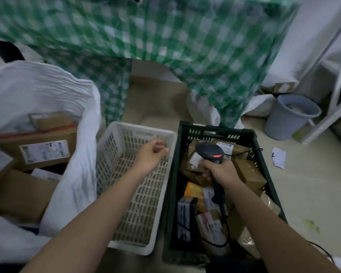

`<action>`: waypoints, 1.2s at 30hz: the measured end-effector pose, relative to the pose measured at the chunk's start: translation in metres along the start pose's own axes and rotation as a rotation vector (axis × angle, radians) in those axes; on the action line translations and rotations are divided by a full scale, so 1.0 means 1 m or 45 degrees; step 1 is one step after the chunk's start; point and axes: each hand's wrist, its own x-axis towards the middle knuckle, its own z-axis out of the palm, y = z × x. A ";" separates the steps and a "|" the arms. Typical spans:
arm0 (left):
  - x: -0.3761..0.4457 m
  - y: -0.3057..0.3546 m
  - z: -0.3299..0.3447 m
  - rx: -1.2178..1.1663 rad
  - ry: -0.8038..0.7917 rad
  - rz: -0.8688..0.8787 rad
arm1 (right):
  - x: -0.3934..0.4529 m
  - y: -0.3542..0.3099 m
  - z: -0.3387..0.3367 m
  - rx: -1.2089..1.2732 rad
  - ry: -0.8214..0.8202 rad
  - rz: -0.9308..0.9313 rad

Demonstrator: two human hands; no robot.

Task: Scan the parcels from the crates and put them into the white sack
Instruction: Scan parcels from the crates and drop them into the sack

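My right hand [220,172] grips the handle of a black barcode scanner [210,152], its red light lit, over the dark green crate [264,164]. That crate holds several brown cardboard parcels [250,174] and small boxes [193,192]. My left hand [150,156] hovers over the white crate [114,142], fingers loosely curled and holding nothing. The white crate has nothing in it. On the left stands the white sack [77,174], open at the top, with several labelled cardboard parcels [43,152] inside.
A green checked cloth [185,46] hangs over a table behind the crates. A grey bin [289,117] and a white metal rack [335,85] stand at the right. A scrap of paper [279,157] lies on the floor. The scanner's cable [323,251] trails at lower right.
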 end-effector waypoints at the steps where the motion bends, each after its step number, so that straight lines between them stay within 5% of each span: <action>1: 0.007 0.000 0.017 0.025 -0.017 -0.006 | 0.007 0.002 -0.008 0.031 0.049 0.011; 11: 0.089 -0.016 0.131 0.390 -0.130 -0.046 | 0.110 0.021 -0.048 0.050 0.357 -0.022; 26: 0.136 -0.039 0.171 0.474 -0.313 0.007 | 0.162 0.041 -0.051 0.267 0.236 -0.115; 33: 0.114 -0.037 0.167 0.396 -0.473 0.041 | 0.168 0.051 -0.036 0.010 0.039 -0.117; 36: 0.107 -0.038 0.162 0.393 -0.397 0.023 | 0.166 0.056 -0.042 -0.072 0.012 -0.102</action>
